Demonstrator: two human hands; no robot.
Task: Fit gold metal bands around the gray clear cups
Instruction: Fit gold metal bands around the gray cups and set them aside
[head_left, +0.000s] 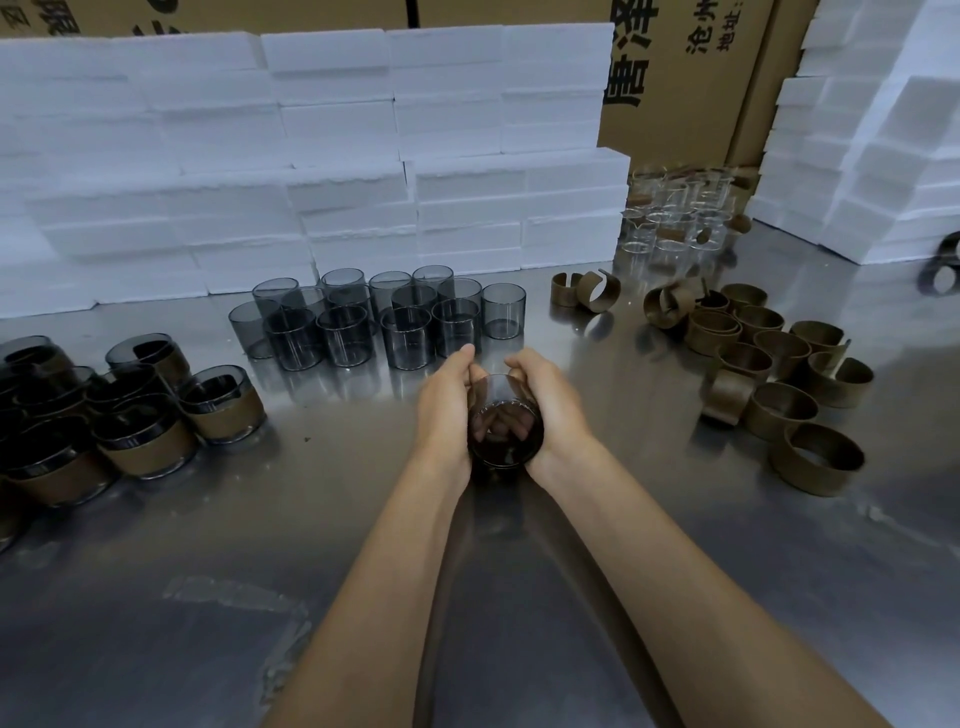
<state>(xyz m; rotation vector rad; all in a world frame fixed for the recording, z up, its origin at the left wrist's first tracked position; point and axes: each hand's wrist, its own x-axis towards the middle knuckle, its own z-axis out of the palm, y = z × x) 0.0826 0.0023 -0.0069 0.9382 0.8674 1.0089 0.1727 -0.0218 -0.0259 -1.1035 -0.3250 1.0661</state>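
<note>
A: Progress?
B: Banded gray cups (140, 441) crowded the surface's left edge; bare gray clear cups (374, 322) and gold metal bands (779, 364) remained.
A: Grip?
B: Left hand (441, 410) and right hand (550, 410) clasped one gray cup (505, 426) mid-surface; its band unclear.

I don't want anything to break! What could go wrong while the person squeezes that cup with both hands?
1. The left hand and right hand both grip one gray cup above the bare metal table; a slip might drop and chip it.
2. The bare gray cups stand packed close just beyond the hands, so a bump could topple some.
3. Pressing too hard might crack the cup.
</note>
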